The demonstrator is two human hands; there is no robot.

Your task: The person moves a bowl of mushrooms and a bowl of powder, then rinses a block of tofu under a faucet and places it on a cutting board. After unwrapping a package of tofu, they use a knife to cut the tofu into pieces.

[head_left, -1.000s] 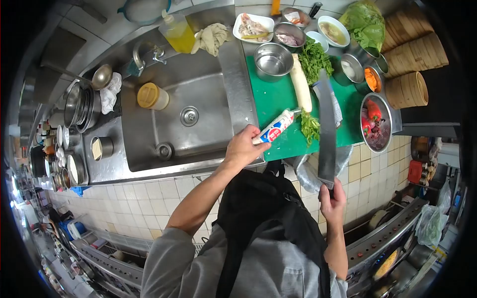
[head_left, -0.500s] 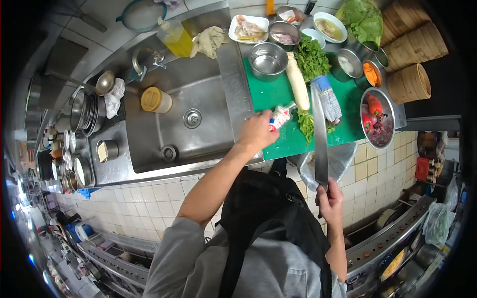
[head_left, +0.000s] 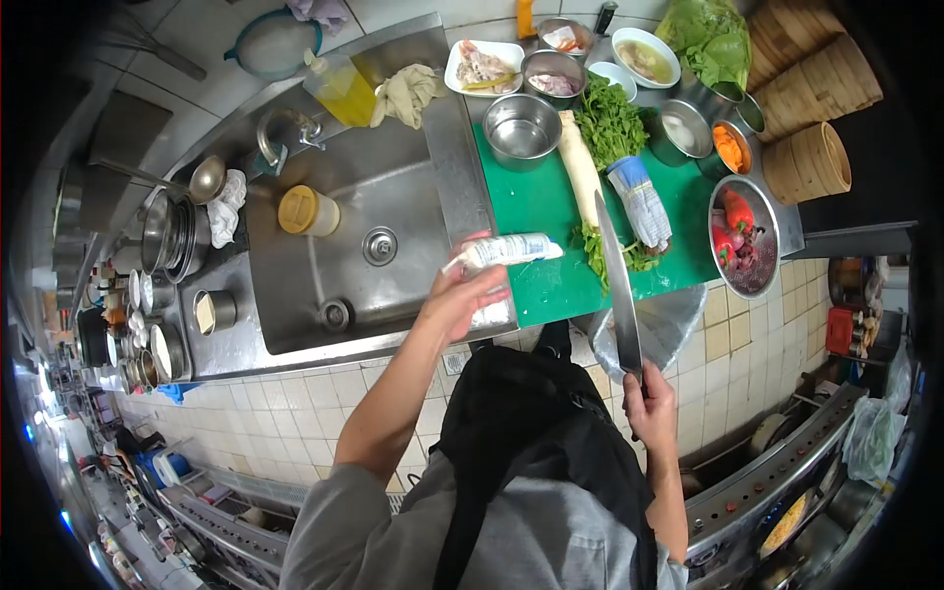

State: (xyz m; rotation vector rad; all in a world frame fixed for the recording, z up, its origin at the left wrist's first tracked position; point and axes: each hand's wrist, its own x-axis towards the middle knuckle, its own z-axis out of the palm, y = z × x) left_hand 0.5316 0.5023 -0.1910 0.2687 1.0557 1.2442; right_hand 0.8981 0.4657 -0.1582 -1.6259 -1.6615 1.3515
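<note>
In the head view my left hand (head_left: 460, 298) is closed around a long white plastic packet (head_left: 509, 250) with blue print, held over the green cutting board's (head_left: 511, 202) left edge. What is inside the packet cannot be made out. My right hand (head_left: 652, 405) grips the handle of a long-bladed kitchen knife (head_left: 622, 305). Its blade points away from me, with the tip near the lower end of a white radish (head_left: 580, 162) on the board. Leafy greens (head_left: 610, 118) and a bundle in a blue-and-white wrapper (head_left: 639, 202) lie to the right.
A steel sink (head_left: 354, 197) with a yellow-lidded container (head_left: 308, 211) is on the left. Behind the board stand a steel bowl (head_left: 523, 130) and a tray of meat (head_left: 482, 69). A colander (head_left: 744, 246) with red peppers is right; a lined bin (head_left: 664, 329) is below.
My left hand has moved left and toward me with the packet, turning it so its long side shows. The knife's tip has swung left and nearer; my right hand has barely moved.
</note>
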